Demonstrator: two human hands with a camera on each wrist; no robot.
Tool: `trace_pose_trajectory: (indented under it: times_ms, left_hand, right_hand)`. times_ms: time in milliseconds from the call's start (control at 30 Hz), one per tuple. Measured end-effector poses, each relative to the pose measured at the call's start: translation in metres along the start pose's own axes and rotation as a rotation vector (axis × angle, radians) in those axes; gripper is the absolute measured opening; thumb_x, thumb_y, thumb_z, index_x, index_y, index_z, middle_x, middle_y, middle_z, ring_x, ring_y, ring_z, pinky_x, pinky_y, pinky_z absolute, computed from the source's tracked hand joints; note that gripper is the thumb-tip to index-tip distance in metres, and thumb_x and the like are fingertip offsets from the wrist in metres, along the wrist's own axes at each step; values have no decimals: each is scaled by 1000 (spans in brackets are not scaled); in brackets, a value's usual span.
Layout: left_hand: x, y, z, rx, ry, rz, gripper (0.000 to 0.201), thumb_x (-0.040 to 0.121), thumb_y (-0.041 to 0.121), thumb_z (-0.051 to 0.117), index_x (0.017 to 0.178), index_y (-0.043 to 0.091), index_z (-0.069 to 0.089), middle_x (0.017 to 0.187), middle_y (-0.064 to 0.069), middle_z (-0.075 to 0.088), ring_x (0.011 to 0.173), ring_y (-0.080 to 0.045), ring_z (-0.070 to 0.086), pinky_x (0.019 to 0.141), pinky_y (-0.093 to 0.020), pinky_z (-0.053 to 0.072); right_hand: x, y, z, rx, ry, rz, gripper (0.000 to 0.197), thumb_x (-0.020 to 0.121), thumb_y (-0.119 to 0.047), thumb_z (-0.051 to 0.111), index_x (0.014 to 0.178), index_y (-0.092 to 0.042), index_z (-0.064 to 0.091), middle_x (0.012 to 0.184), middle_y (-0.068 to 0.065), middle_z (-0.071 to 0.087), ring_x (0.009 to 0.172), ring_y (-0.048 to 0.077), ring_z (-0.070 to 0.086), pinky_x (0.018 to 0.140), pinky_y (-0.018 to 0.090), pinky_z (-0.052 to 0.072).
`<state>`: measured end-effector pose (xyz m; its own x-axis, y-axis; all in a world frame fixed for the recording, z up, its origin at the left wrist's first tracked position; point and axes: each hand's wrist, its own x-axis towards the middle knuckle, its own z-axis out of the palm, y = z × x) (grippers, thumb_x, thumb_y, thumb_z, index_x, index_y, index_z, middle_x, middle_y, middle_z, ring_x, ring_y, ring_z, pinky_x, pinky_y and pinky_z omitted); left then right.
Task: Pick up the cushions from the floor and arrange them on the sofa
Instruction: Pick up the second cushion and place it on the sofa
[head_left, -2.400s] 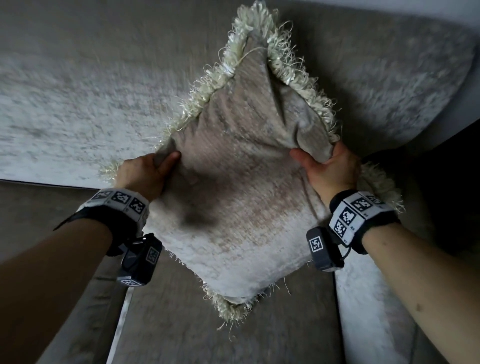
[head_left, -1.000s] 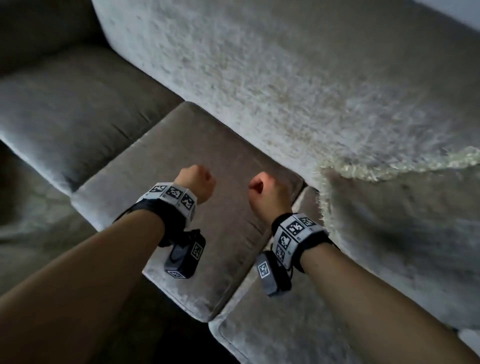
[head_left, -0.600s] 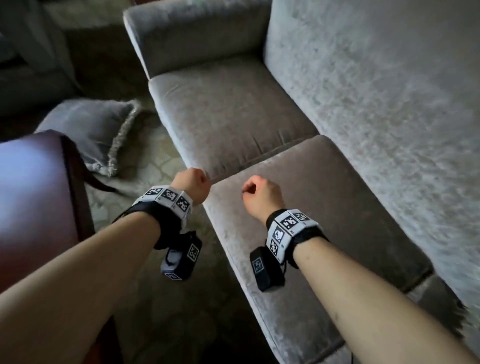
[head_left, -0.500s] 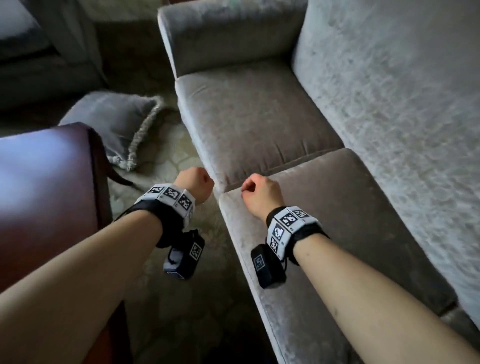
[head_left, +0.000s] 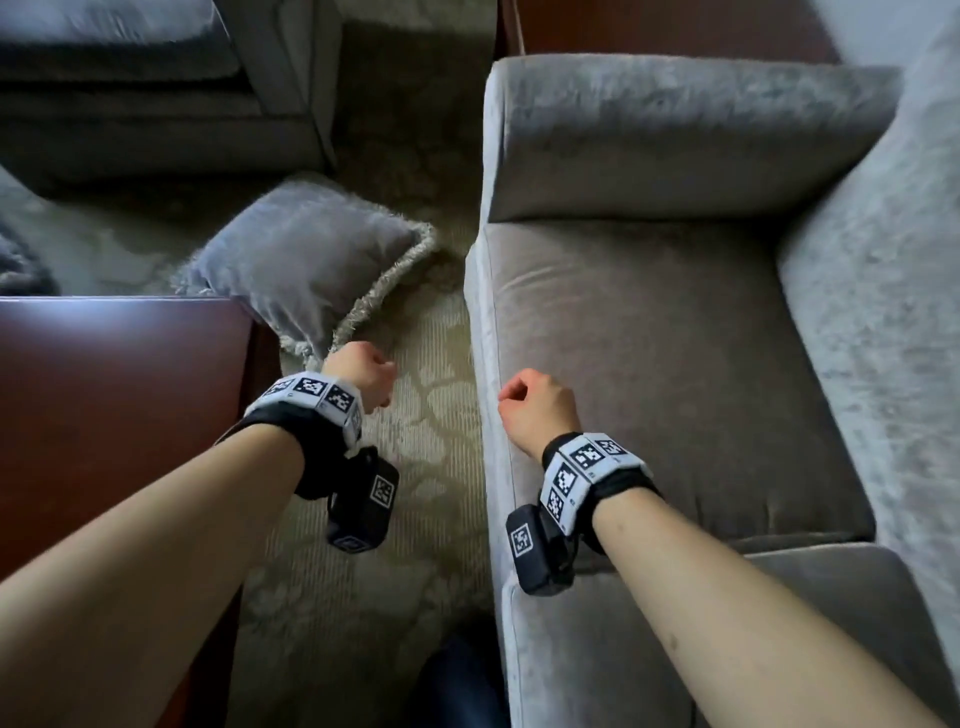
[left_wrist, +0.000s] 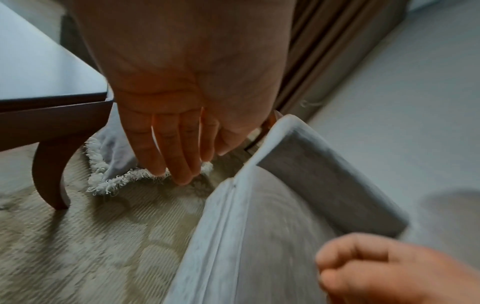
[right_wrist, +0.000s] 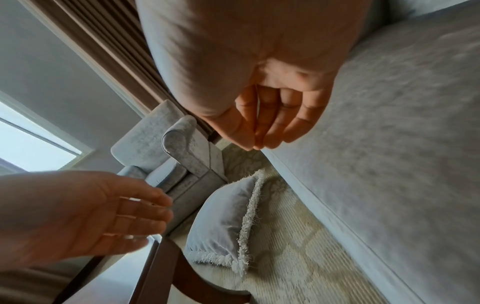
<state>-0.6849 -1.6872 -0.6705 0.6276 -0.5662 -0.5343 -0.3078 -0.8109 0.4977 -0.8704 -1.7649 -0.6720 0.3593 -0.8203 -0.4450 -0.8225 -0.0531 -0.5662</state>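
Cushion on the floor, both hands empty

Cushion (head_left: 306, 262) lies on the carpet (head_left: 415, 467), a grey one with a pale fringe round its edge. It sits between the dark wooden bench (head_left: 114, 395) and the grey sofa (head_left: 665, 374). One corner of it is tucked behind the corner of the bench. It does not touch the sofa. A strip of carpet shows between them.

The left hand (head_left: 361, 375) is up in the air, just in front of the near corner of the cushion. Its fingers (left_wrist: 166, 148) point down, straight and loose, and they hold nothing. The wrist view does not make it sure whether the fingertips touch the fringe.

The right hand (head_left: 540, 408) is over the front edge of the sofa seat. Its fingers (right_wrist: 270, 115) are loosely curled, tips close to the thumb, with nothing in them.

Both wrists wear black bands with black and white square marks. Another grey sofa (head_left: 156, 104) stands past the cushion, at the far side of the carpet.
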Motion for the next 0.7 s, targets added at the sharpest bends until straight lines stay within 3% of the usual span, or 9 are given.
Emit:
trace_pose_trajectory:
  times_ms: [133, 267, 400, 500, 600, 700]
  left_hand:
    - [67, 19, -28, -70, 41, -60, 29, 84, 12, 52, 58, 11, 63, 66, -13, 70, 66, -30, 68, 74, -43, 61]
    - [146, 26, -58, -70, 62, -76, 18, 83, 16, 54, 76, 9, 69, 85, -17, 74, 84, -33, 71, 79, -41, 59]
    - [238, 28, -89, -15, 39, -125, 21, 86, 16, 54, 74, 5, 68, 78, -14, 69, 82, -32, 66, 71, -29, 50]
    - [306, 19, -109, -27, 44, -155, 24, 84, 13, 53, 87, 1, 73, 87, -18, 73, 87, -34, 69, 78, -33, 56]
    - [370, 6, -125, -52, 82, -199, 26, 82, 12, 52, 90, 0, 74, 91, -21, 74, 87, -35, 71, 81, -41, 59]
    - [426, -12, -130, -100, 93, -266, 26, 82, 13, 54, 93, 0, 73, 91, -23, 74, 87, -35, 72, 81, -43, 59]
  right_hand:
    - [78, -44, -2, -38, -24, -16, 19, 86, -10, 52, 78, -22, 63, 92, 6, 72, 89, 25, 66, 79, 30, 55]
    - [153, -106, 15, -50, -95, -56, 18, 87, -10, 50, 81, -20, 65, 92, 5, 70, 88, 23, 63, 79, 29, 53]
    - [239, -159, 43, -65, -137, -35, 18, 88, -11, 51, 82, -21, 64, 93, 5, 70, 88, 23, 62, 75, 25, 48]
    - [308, -188, 71, -93, -128, 26, 20, 90, -11, 48, 83, -21, 64, 100, 8, 71, 97, 29, 63, 77, 28, 48]
    - [371, -212, 101, -93, -127, 113, 26, 93, -13, 45, 101, -10, 70, 111, 15, 70, 106, 35, 61, 87, 32, 48]
    - [422, -221, 131, -98, -195, 237, 31, 93, -16, 47, 112, -5, 68, 117, 16, 68, 111, 35, 61, 86, 31, 47]
